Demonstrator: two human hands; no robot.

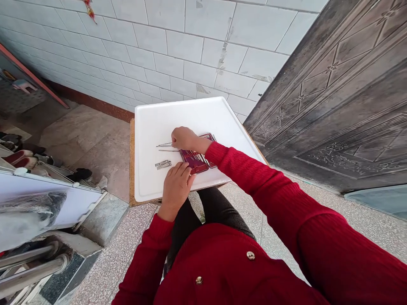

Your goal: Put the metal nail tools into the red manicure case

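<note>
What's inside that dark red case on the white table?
Slim metal tools lie in the open case. The right arm covers part of it, so whatever is under there can't be seen.

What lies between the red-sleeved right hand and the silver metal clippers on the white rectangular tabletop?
In the head view, a slim straight silver metal tool lies between the right hand and the clippers; otherwise bare white tabletop shows there.

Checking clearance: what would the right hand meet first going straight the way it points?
Likely the left rim of the white tray, though it may pass over: the height of the right hand is unclear.
</note>
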